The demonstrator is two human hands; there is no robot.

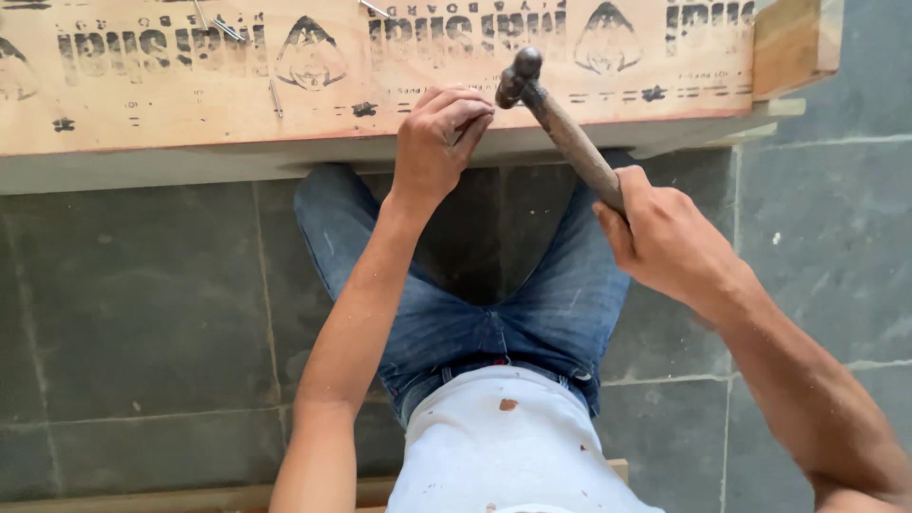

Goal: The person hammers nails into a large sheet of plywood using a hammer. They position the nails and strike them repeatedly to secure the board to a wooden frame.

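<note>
hammer (560, 119) gripped in our right hand (665, 237) hovers just beside left hand (439, 142) fingertips pinching at the plywood board (190, 85) edge; we judge a glancing blow could strike them.

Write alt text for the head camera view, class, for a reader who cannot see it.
Seen from above, a person's right hand holds a wooden-handled hammer beside the left hand, whose fingertips pinch together at the edge of a printed plywood board. Loose nails lie on the board; grey floor tiles lie below.
</note>
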